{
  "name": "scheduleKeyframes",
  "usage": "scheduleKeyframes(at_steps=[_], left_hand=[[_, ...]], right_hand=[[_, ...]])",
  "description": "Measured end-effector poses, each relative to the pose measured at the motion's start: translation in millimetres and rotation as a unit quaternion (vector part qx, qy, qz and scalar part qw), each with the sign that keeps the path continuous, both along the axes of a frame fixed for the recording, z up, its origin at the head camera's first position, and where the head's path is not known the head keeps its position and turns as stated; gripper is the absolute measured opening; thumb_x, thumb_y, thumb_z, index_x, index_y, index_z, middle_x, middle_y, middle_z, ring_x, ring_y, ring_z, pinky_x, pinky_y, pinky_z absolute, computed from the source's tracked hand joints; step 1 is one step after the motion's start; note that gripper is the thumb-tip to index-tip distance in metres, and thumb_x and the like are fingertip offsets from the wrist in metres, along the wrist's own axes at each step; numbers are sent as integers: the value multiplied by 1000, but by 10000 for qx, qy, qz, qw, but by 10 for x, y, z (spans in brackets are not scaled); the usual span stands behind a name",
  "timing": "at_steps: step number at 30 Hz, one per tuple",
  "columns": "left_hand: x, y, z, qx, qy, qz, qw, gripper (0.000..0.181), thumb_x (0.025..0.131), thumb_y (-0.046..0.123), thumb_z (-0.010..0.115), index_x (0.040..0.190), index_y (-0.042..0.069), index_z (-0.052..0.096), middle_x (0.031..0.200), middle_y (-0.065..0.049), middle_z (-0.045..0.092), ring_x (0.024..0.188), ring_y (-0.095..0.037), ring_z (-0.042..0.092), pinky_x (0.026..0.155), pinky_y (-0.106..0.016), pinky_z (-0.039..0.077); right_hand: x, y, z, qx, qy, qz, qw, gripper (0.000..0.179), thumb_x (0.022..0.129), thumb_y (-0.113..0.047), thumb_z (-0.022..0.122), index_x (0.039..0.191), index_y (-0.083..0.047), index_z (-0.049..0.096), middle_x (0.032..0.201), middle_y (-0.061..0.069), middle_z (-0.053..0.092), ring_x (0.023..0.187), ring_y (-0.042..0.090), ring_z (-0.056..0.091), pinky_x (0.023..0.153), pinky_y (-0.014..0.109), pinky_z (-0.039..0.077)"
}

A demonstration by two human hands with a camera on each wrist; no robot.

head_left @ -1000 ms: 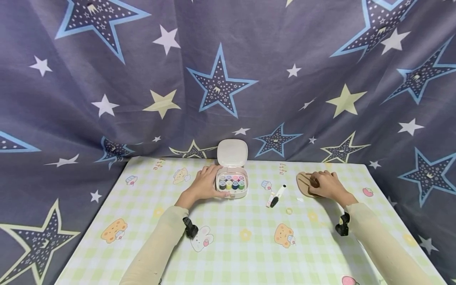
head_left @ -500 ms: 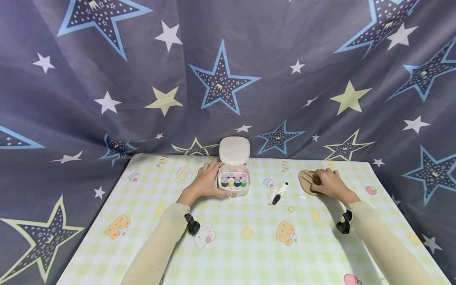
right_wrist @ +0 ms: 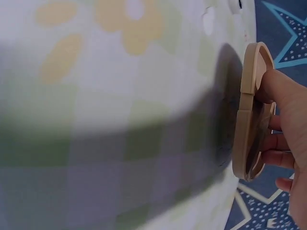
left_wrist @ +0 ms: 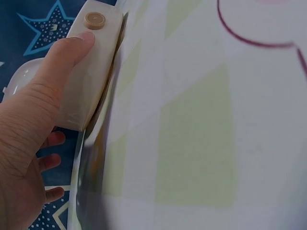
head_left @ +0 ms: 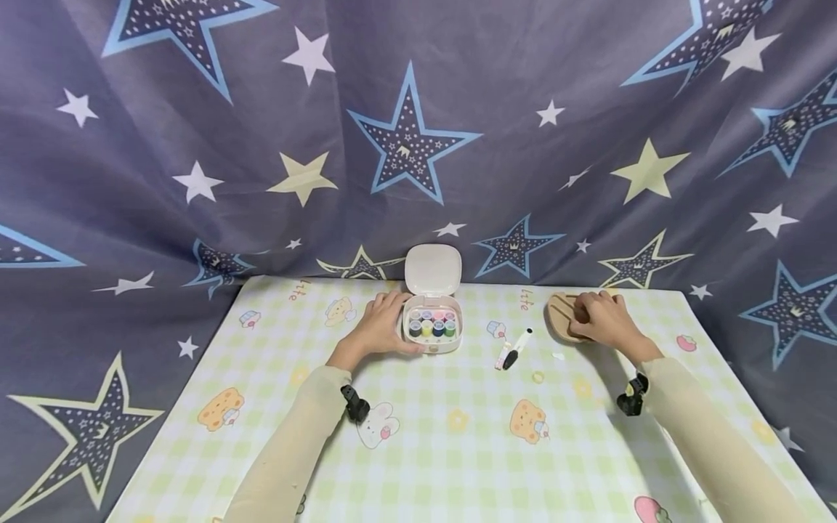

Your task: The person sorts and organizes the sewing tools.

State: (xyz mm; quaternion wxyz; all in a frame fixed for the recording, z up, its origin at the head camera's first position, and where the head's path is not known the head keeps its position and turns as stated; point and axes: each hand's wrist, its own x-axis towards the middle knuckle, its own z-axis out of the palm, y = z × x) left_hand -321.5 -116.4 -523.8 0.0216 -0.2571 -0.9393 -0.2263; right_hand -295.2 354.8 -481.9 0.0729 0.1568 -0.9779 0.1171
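A white sewing box [head_left: 451, 341] stands with its lid [head_left: 433, 269] raised at the back. Several coloured thread spools [head_left: 427, 328] sit in rows inside it. My left hand [head_left: 381, 325] holds the box by its left side, the thumb [left_wrist: 72, 50] on the front wall near a round tan button [left_wrist: 94, 20]. At the right, my right hand [head_left: 604, 319] pinches a shallow tan tray [head_left: 559, 316] with raised ridges. In the right wrist view the tray [right_wrist: 243, 139] stands slightly off its shadow; its inside is partly hidden by the fingers.
Between the hands lie a small white tool with a black end [head_left: 511, 359] and a thin pale strip [head_left: 500, 357] beside it. A small white piece [head_left: 558, 356] lies near the tray. A star-patterned curtain [head_left: 366, 109] hangs behind the table's checked cloth [head_left: 458, 465].
The head view has shifted slightly. The tan tray shows more of its rim and seems a little raised in my right hand. My left hand keeps its hold on the box.
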Motion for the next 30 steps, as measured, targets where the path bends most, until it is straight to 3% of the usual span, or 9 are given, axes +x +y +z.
scheduleKeyframes(at_steps=[11,18,30], left_hand=[[-17,0,5,70,-62,1,10000,118,60,65,90,153,13,40,147,-7,47,131,-32,40,112,-52,34],[-15,-6,1,110,-44,-16,9999,117,60,65,90,153,13,40,146,-7,48,131,-33,40,111,-53,34],[7,-4,14,51,-11,7,10000,117,60,64,90,153,13,40,147,-7,47,131,-33,41,111,-53,34]], right_hand=[[-107,-335,291,-135,710,337,9968,18,82,-15,67,77,-11,50,71,-1,42,74,22,33,75,39,17],[-133,-698,436,-55,1199,606,9909,17,83,-20,68,89,-10,57,75,0,47,78,25,40,81,47,28],[-123,-1261,609,-67,1397,941,9857,23,84,-25,66,99,-10,61,83,2,55,80,25,42,78,45,33]])
